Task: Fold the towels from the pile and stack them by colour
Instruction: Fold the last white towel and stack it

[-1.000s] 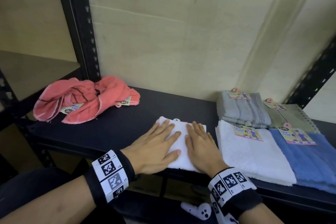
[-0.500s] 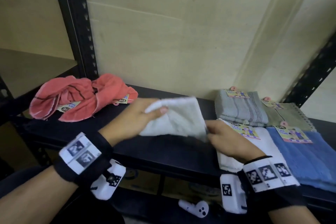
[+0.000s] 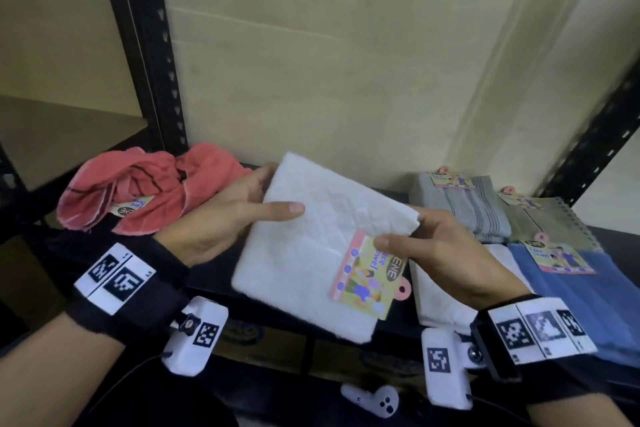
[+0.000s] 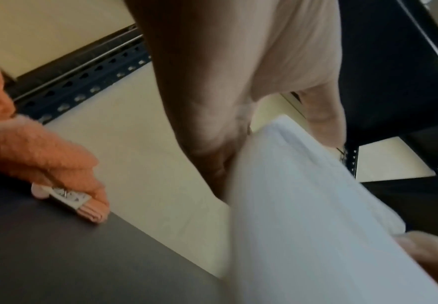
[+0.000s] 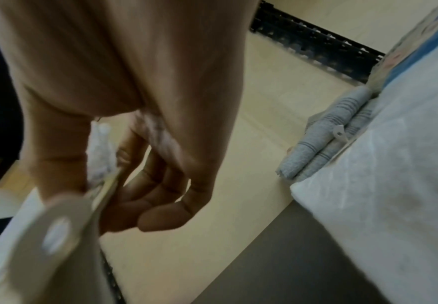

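A person holds a folded white towel (image 3: pixel 311 253) in the air with both hands, just above the front edge of a black shelf (image 3: pixel 194 274). The left hand (image 3: pixel 221 222) grips the towel's left edge, thumb lying flat across the top face and fingers hidden beneath. The right hand (image 3: pixel 440 253) pinches the towel's right corner, thumb on a colourful paper tag (image 3: pixel 367 274) and fingers curled underneath. Both forearms reach forward, each with a black wrist strap.

To the left of the held towel, a crumpled pink towel pile (image 3: pixel 138 191) lies on the shelf. To its right lie folded stacks: a white stack (image 3: pixel 440 302) nearest, a blue stack (image 3: pixel 585 291) beyond it, and behind those a grey stack (image 3: pixel 460 204) and a green-grey stack (image 3: pixel 547 222).
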